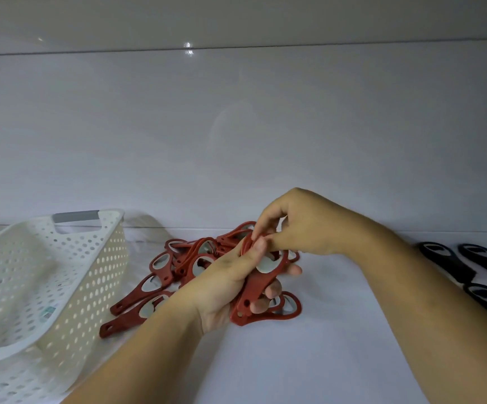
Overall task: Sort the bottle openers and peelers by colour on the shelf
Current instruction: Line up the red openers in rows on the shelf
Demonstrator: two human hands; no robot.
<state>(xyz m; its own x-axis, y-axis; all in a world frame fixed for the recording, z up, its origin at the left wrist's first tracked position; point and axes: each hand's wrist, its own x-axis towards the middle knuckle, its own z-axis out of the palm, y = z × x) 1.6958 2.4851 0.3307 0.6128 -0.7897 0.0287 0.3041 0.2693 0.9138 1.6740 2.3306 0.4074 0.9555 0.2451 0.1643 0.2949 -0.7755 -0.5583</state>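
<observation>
The left hand [230, 287] gripped a stack of red bottle openers [254, 284] above the red pile [186, 260] on the shelf [338, 330]. The right hand [303, 225] pinched the stack's top end. The openers appeared light, stiff and flat, and likely to slide when stacked; grip across the handles.

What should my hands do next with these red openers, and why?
Probably lay the held red bunch onto the red pile: the left hand grips only red openers, the right hand pinches their tops, and the black openers lie apart at the right.
</observation>
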